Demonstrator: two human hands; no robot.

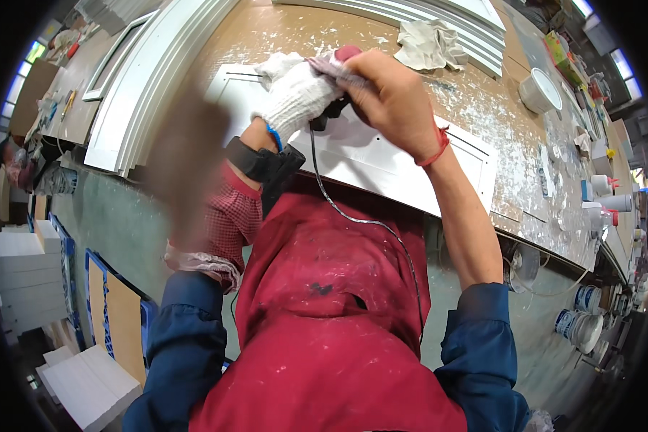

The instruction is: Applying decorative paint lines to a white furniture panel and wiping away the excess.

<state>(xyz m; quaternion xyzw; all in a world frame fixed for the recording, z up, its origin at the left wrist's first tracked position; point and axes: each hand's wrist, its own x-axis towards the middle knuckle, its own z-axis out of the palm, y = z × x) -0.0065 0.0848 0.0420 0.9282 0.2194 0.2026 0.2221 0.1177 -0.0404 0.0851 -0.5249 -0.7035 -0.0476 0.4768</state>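
Observation:
My left hand (295,97) wears a white knitted glove and is over a white panel (403,165) on the workbench. My bare right hand (392,97), with a red thread round its wrist, is closed on a greyish-pink piece of fabric (344,74) at the gloved fingers. Whether the fabric belongs to the glove I cannot tell, and my left fingertips are hidden. Under the hands is a partly hidden black object (331,115); a thin cable (360,219) runs from there down over my red apron (324,288). A black strap with a device (263,162) is on my left wrist.
White mouldings (155,79) are stacked at the left, with more (453,29) at the far side. A crumpled beige cloth (428,45) and a white bucket (540,91) sit on the paint-spattered workbench (475,101). A brown blur (187,144) covers part of the left side.

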